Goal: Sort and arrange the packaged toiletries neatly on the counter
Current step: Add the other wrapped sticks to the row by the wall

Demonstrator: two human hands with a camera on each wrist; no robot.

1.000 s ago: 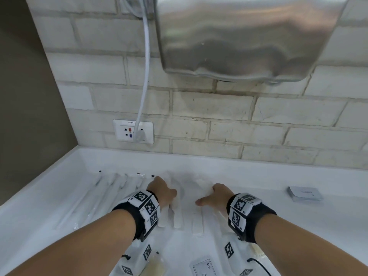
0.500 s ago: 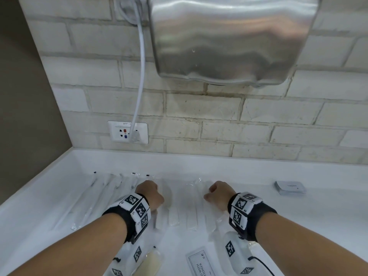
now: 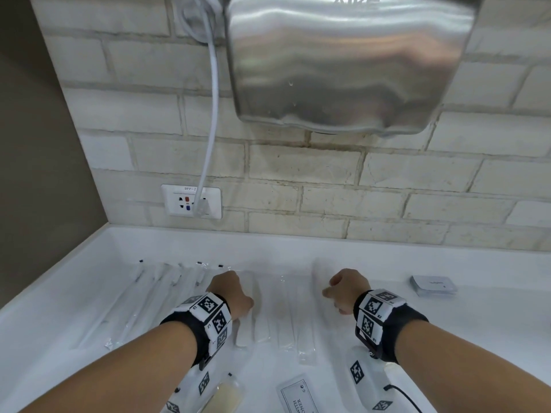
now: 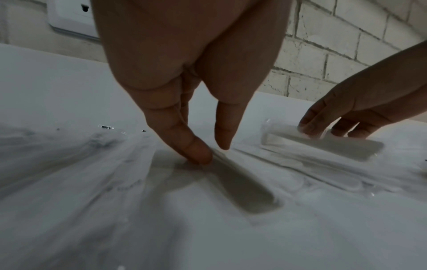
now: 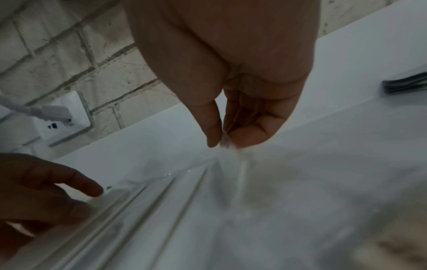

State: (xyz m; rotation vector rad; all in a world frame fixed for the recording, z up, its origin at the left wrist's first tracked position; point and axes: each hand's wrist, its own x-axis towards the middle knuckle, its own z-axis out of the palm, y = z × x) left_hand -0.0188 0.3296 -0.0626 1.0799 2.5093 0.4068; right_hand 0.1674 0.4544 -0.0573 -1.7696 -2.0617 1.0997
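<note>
Several flat white sticks in clear wrappers (image 3: pixel 281 317) lie side by side on the white counter (image 3: pixel 477 338) between my hands. My left hand (image 3: pixel 229 293) points down with straight fingers, and its fingertips (image 4: pixel 201 157) touch the far end of the leftmost stick pack (image 4: pixel 242 182). My right hand (image 5: pixel 225 144) pinches the far wrapper end of the rightmost stick pack (image 5: pixel 233 164), seen in the left wrist view as a white bar (image 4: pixel 323 144) under its fingers. A row of long wrapped toothbrushes (image 3: pixel 149 299) lies to the left of my left hand.
A small flat box (image 3: pixel 433 286) sits at the back right. A printed sachet (image 3: pixel 296 396) and a beige packet (image 3: pixel 225 397) lie near the front edge. A steel hand dryer (image 3: pixel 343 61) hangs above, its cable plugged into a wall socket (image 3: pixel 190 201).
My hands have drawn apart from the middle of the row. The right hand has shifted right with the end of a stick pack, widening the gap between packs.
</note>
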